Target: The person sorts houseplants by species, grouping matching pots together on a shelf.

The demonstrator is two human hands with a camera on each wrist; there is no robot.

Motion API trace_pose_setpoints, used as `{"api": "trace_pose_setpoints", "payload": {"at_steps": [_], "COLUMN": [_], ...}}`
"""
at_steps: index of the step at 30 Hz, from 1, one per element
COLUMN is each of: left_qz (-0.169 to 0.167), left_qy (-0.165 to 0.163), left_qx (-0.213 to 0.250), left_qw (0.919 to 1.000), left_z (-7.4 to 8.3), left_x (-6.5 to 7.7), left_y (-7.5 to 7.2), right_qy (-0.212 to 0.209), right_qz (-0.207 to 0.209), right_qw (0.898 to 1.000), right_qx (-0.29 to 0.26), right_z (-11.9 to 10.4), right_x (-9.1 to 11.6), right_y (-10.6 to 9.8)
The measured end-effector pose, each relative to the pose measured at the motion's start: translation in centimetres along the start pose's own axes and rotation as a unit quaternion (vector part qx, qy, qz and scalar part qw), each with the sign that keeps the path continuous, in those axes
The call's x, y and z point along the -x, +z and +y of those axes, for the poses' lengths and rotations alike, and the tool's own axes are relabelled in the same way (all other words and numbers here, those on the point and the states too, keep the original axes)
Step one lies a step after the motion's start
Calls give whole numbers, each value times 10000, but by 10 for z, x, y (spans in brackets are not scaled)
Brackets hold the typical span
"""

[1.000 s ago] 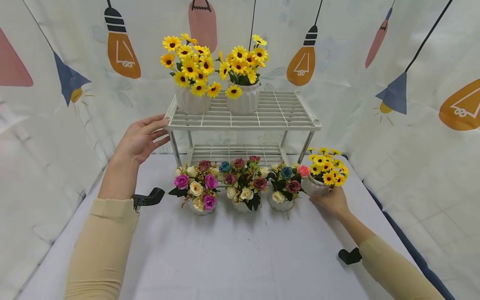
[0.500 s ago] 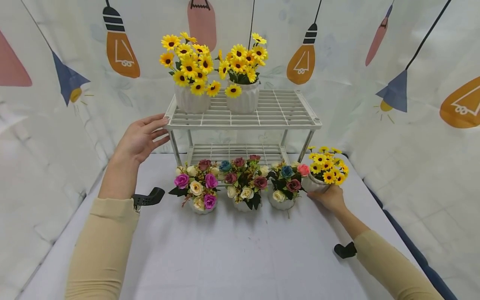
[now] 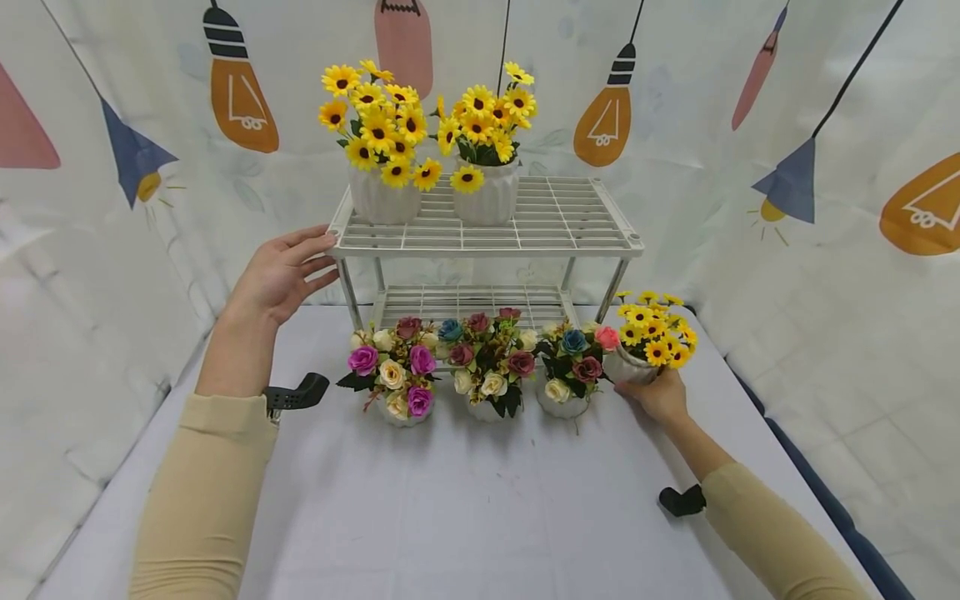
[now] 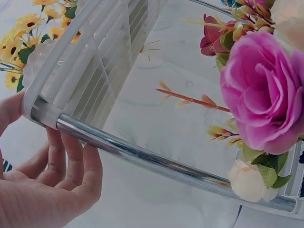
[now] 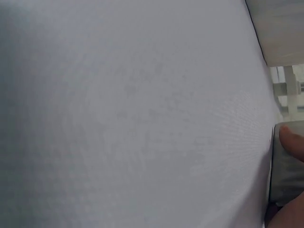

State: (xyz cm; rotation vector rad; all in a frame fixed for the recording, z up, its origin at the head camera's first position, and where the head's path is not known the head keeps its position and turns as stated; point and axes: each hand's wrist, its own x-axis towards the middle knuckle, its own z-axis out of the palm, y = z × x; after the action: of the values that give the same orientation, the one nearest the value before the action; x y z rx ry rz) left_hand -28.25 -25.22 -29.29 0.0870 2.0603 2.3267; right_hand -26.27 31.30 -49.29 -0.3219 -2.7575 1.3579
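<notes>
My left hand (image 3: 279,279) touches the upper left front corner of a white wire shelf rack (image 3: 570,217), its fingers (image 4: 90,166) lying loosely against the corner and the metal post. On the right, my right hand (image 3: 660,397) grips a white pot of small yellow sunflowers (image 3: 652,333), standing slightly tilted. In the right wrist view only the thumb and part of that pot (image 5: 287,175) show at the edge. Two white pots of larger sunflowers, one on the left (image 3: 386,196) and one beside it (image 3: 486,192), stand on the top shelf.
In front of the rack stand three pots of roses: purple and cream (image 3: 393,371), mauve and cream (image 3: 491,362), and blue and pink (image 3: 570,367). The last is close beside the held pot. A white cloth covers the table (image 3: 480,508); a printed curtain (image 3: 675,125) hangs behind.
My right hand and forearm have shifted slightly left, the sunflower pot staying almost in place. My left hand keeps its position at the rack corner.
</notes>
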Motion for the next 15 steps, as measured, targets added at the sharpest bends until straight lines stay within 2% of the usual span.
{"api": "trace_pose_setpoints", "payload": {"at_steps": [6,15], "left_qz": [17,13], "left_qy": [9,-4], "left_qx": [-12,52], "left_qw": [10000,10000], "left_z": [0,0], "left_x": [1,0], "left_y": [0,-1], "right_qy": [-157,4], "right_qz": [111,226], "right_qw": [9996,9996], "right_qx": [-185,-163], "right_z": [-2,-5], "right_x": [1,1], "right_y": [-2,-5]}}
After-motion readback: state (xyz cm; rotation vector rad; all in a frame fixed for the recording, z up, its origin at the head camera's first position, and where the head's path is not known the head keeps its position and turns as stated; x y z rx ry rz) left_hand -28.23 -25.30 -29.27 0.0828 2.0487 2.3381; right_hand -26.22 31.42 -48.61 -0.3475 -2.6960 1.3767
